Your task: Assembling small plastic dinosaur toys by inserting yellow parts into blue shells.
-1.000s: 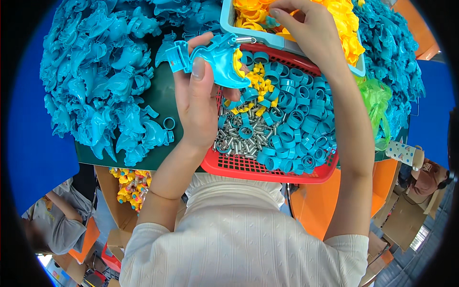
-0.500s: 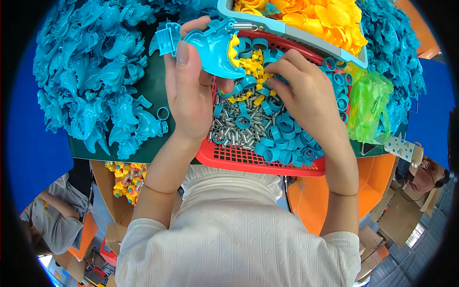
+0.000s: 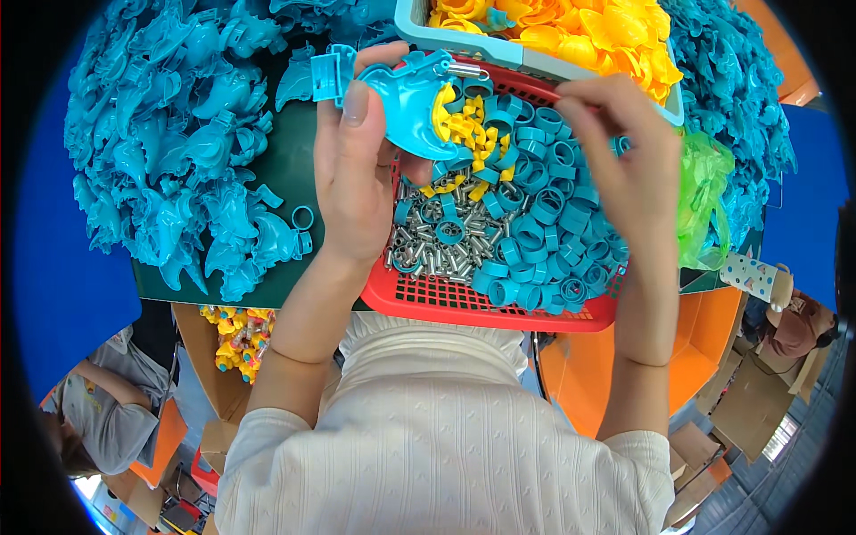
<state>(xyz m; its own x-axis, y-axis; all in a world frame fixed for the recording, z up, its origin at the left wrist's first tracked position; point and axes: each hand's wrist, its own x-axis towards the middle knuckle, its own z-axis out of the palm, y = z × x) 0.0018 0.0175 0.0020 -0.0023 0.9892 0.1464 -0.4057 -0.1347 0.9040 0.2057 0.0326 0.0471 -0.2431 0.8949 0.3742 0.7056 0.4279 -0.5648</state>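
My left hand (image 3: 348, 192) is closed around a blue plastic shell (image 3: 399, 105), holding it above the left side of a red basket (image 3: 419, 312). A yellow toothed piece (image 3: 440, 112) sits along the shell's right edge, and a metal spring (image 3: 469, 71) sticks out from its top. My right hand (image 3: 635, 165) is over the basket's right side, near the rim. Its thumb and forefinger are drawn together; whatever is between them is too small to see. Below lie blue rings (image 3: 531, 234), small yellow pieces (image 3: 473, 129) and metal springs (image 3: 446, 254).
Blue shells (image 3: 169, 134) pile high on the left, with more (image 3: 740, 107) at the right. A light blue bin (image 3: 535, 61) of yellow parts (image 3: 597, 36) stands behind the basket. Right of it lies a green plastic bag (image 3: 700, 196). Another person (image 3: 120, 401) sits at lower left.
My right hand has moved right and slightly away from me, off the small yellow pieces toward the basket's far right. My left hand still holds the shell, shifted slightly right and nearer.
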